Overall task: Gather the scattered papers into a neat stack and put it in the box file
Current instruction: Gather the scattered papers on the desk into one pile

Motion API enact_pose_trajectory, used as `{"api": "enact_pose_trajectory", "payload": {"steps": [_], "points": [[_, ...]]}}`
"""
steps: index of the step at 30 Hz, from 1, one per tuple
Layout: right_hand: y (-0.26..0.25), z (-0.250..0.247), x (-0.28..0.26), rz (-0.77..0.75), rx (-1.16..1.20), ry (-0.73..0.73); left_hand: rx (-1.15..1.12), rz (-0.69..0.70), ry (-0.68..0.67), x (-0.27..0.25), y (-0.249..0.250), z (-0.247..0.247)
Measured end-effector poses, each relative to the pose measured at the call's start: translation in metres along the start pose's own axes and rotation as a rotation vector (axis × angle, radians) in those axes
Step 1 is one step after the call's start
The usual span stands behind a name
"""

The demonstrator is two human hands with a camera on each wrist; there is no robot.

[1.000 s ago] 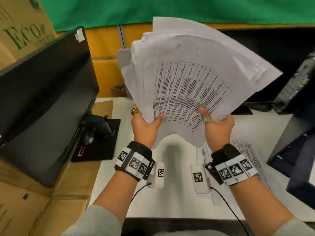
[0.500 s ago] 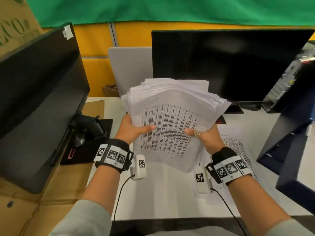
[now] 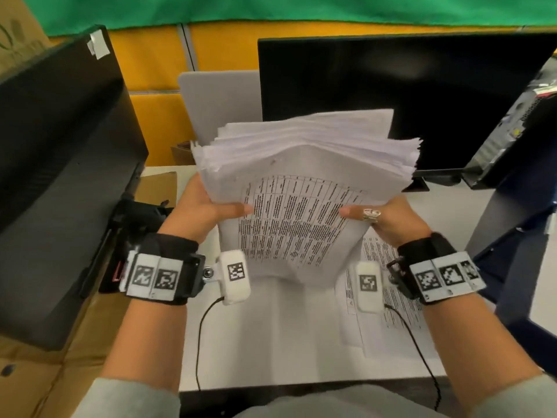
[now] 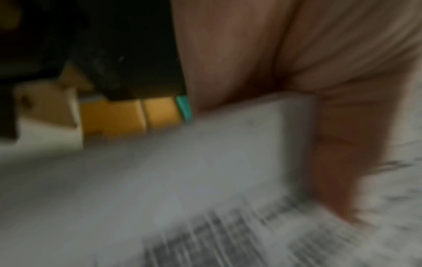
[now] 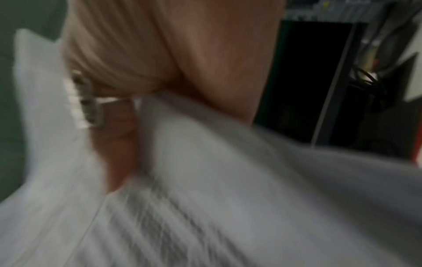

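Paper stack (image 3: 304,188) now dropped from raised fan to squared bundle, left hand (image 3: 200,211) and right hand (image 3: 391,220) gripping its sides; loose sheets (image 3: 388,303) remain on worktop (image 3: 271,342), lower right.

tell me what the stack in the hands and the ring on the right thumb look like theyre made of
Stack of papers: thin matte white office paper, judging by the many fine layered sheet edges, the sagging bottom and the black printed table.
Ring on the right hand: probably silver-toned metal, since it glints; the exact metal cannot be told.

Bare desk (image 3: 271,342) lies open between black monitor (image 3: 391,101) behind, black case (image 3: 60,176) left, loose sheets (image 3: 388,297) right.
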State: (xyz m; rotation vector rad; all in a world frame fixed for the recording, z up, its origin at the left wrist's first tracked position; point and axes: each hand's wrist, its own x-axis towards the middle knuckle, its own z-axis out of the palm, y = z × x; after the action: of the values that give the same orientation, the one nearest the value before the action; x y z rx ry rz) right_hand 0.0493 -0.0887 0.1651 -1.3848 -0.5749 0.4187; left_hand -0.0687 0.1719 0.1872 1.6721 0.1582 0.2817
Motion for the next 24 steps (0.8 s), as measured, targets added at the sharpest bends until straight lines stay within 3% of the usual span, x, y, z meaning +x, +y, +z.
{"api": "enact_pose_trajectory", "payload": {"steps": [2,3,7,10,11,13,16,18,24], "points": [[-0.003,-0.005,0.000,0.027,-0.060,-0.064,0.093,-0.004,-0.099,-0.006,-0.003,-0.004],[0.002,-0.003,0.000,0.057,-0.094,-0.065,0.102,-0.020,-0.075,-0.007,-0.009,0.001],[0.017,0.017,0.003,0.029,-0.054,0.019,0.012,0.023,0.227,0.001,-0.022,0.027],[0.015,-0.002,0.007,0.081,-0.153,-0.044,0.020,0.045,0.349,0.008,-0.023,0.027],[0.024,-0.016,0.007,0.147,-0.252,-0.034,0.011,0.038,0.371,0.009,-0.024,0.025],[0.060,-0.047,0.003,0.372,-0.505,0.124,-0.015,0.021,0.394,0.010,-0.029,0.021],[0.130,-0.077,-0.018,0.907,-1.040,0.348,-0.023,-0.003,0.388,0.010,-0.028,0.017],[0.160,-0.071,-0.036,1.120,-1.154,0.380,-0.010,0.015,0.370,0.010,-0.027,0.018],[0.155,-0.064,-0.047,0.868,-1.349,0.460,-0.013,0.090,0.271,0.008,-0.028,0.008]]}}
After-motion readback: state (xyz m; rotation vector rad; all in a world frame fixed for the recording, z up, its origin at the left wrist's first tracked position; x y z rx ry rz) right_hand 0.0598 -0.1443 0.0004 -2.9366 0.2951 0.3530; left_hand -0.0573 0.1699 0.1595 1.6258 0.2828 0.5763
